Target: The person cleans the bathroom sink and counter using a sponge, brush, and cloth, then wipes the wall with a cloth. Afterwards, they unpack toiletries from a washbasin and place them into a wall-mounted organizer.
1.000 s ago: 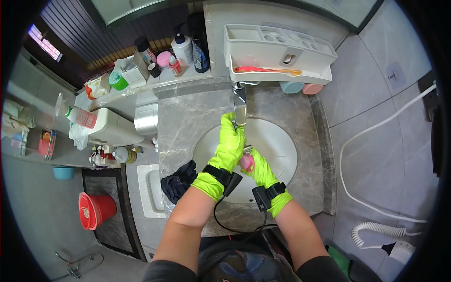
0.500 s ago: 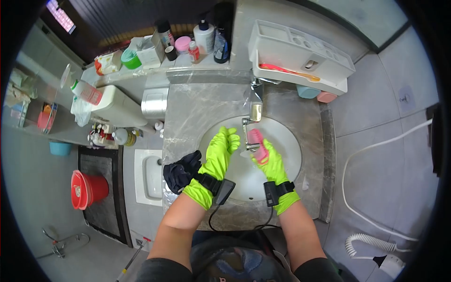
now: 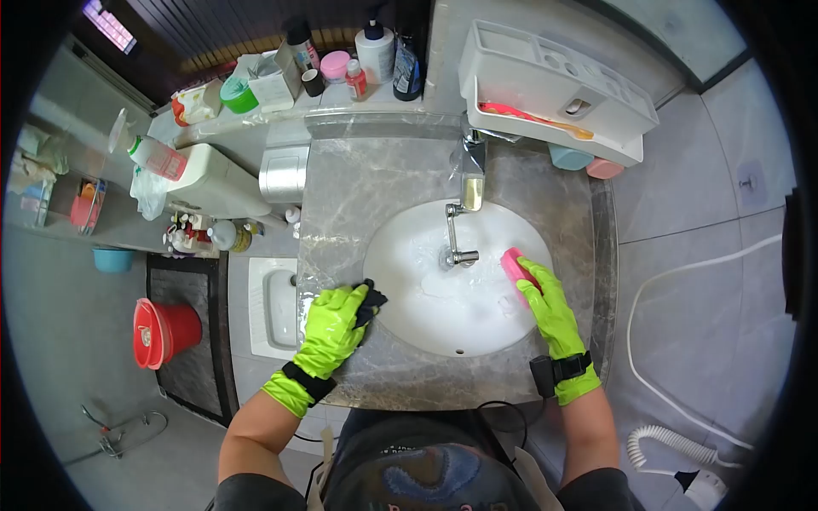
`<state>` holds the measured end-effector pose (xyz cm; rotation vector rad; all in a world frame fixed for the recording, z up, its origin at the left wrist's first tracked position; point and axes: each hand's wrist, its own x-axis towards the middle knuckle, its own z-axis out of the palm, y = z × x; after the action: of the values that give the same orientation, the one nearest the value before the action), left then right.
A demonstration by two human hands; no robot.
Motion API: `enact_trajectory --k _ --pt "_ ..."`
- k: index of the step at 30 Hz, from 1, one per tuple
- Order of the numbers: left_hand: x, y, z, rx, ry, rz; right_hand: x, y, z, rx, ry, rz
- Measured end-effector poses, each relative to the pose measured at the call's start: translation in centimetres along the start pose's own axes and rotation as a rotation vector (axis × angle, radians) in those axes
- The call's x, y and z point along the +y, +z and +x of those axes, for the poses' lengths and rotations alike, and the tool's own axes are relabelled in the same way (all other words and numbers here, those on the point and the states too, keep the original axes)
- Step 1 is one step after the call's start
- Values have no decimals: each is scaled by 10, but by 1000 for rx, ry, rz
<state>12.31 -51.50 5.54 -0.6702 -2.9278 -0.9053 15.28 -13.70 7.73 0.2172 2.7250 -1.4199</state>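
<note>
My left hand (image 3: pixel 332 322), in a bright green rubber glove, is closed on a black cloth (image 3: pixel 370 305) at the left rim of the washbasin. In the other green glove, my right hand (image 3: pixel 550 307) grips a pink scrub brush (image 3: pixel 515 266) against the basin's right inner side. The white oval basin (image 3: pixel 409 315) lies between my hands, wet and with some suds near the brush. A chrome faucet (image 3: pixel 471 183) with a swivel spout reaches over the middle of the basin.
The grey marble counter (image 3: pixel 336 213) surrounds the basin. Bottles and jars, including a white pump bottle (image 3: pixel 375 58), line the ledge behind. A white toothbrush holder (image 3: pixel 558 81) hangs at back right. On the left stand a squat toilet (image 3: pixel 279 311) and a red bucket (image 3: pixel 175 334).
My left hand has moved from beside the spout down left and taken hold of the black cloth. My right hand has carried the brush from under the spout to the basin's right side.
</note>
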Motion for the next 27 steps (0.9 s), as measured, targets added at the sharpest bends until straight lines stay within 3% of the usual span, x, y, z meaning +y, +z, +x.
enact_trajectory --k 2,3,5,8,9,11,12,15,18,20,23,25,27 --pt "21 9 24 21 25 -217 -1 -1 -9 105 -3 68" --pt "24 27 43 56 181 -380 -1 -1 -12 132 6 89" --pt "77 15 77 -319 -540 -879 0 -4 -21 183 30 127" --pt "14 164 103 -402 -882 -1532 14 -11 -37 209 -49 21" --pt "26 170 113 -414 -952 -1938 17 -11 -43 212 -14 88" --pt "43 176 127 -442 -1120 -2207 23 -9 -51 217 52 224" --pt "50 186 131 -439 -1139 -2247 30 -8 -55 205 64 250" --pt "48 231 139 -371 -779 -2140 20 -12 -61 191 383 681" --pt "47 225 138 -293 -890 -2003 16 -9 -57 161 407 749" --pt "52 214 137 -189 -1139 -2011 4 2 -47 107 398 739" --pt "24 198 119 -403 -799 -2150 -14 36 -18 19 381 721" --pt "48 158 114 -115 -1038 -2023 -20 63 9 -49 418 839" --pt "15 162 90 -392 -668 -2451 22 104 47 -175 395 893"
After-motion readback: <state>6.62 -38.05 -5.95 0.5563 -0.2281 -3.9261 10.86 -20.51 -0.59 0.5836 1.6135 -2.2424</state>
